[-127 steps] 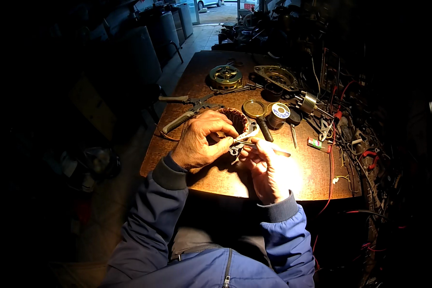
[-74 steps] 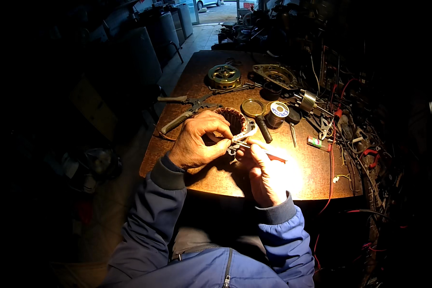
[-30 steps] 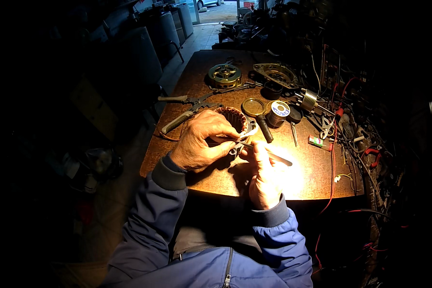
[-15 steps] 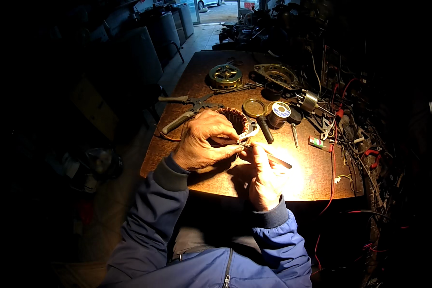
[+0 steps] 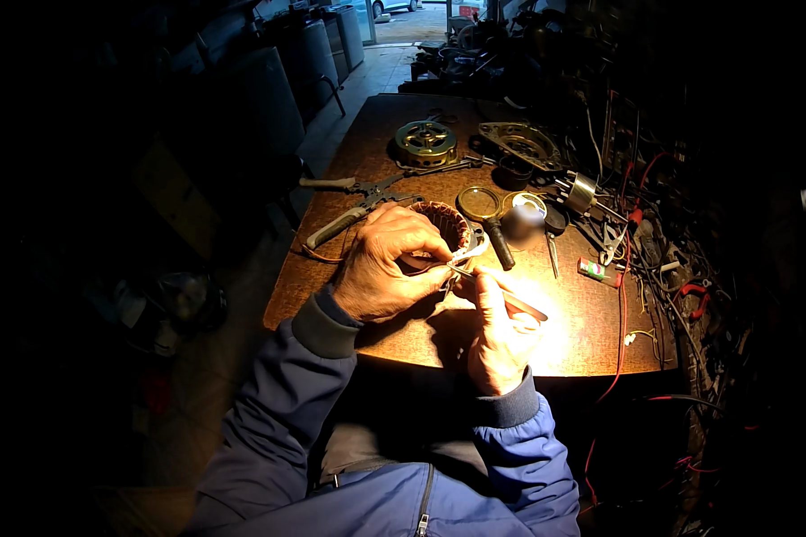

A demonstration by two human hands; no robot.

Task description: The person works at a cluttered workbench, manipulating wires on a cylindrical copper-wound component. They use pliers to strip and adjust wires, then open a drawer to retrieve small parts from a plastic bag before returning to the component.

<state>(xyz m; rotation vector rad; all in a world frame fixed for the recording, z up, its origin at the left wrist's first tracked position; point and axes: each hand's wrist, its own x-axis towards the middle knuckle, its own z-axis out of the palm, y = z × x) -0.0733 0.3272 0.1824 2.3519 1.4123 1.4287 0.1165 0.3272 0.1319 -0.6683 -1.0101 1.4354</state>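
Tool (image 5: 529, 309) — slim, metallic — in right fingers (image 5: 487, 294)

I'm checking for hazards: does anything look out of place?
Yes: a red wire trails over the front edge of the table, near tangled cables. It looks untidy and could perhaps snag.

the counter (image 5: 294, 291) looked like brown wood, worn and mottled. the wound ring (image 5: 463, 231) showed glossy copper-coloured wire; the slim tool (image 5: 528, 310) looked smooth and metallic. the round housing (image 5: 425, 157) had a shiny brassy sheen. the sleeves (image 5: 282, 425) were smooth cloth, the cuffs (image 5: 510, 404) matt ribbed knit.
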